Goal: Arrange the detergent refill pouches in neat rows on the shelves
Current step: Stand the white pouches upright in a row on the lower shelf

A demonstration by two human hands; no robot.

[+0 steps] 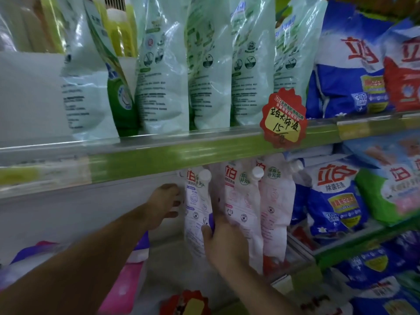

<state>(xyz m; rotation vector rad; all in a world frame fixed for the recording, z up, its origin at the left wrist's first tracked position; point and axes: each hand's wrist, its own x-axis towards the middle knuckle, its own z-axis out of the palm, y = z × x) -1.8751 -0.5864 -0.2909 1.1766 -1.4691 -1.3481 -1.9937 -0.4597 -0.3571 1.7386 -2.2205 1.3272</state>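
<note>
A white and purple refill pouch (196, 208) with a white cap stands upright at the left end of a short row under the green shelf edge (159, 153). My left hand (164, 204) presses against its left side, fingers partly behind it. My right hand (223, 243) grips its lower right edge, thumb on the front. Two white and pink pouches (238, 201) (276, 205) stand right beside it. On the shelf above, several pale green pouches (163, 71) stand in a row.
Blue detergent powder bags (334, 196) fill the shelves to the right. A red price tag (284, 119) hangs on the upper shelf edge. Purple and pink pouches (127, 280) lie at the lower left. A bare white shelf back (79, 212) shows left of the hands.
</note>
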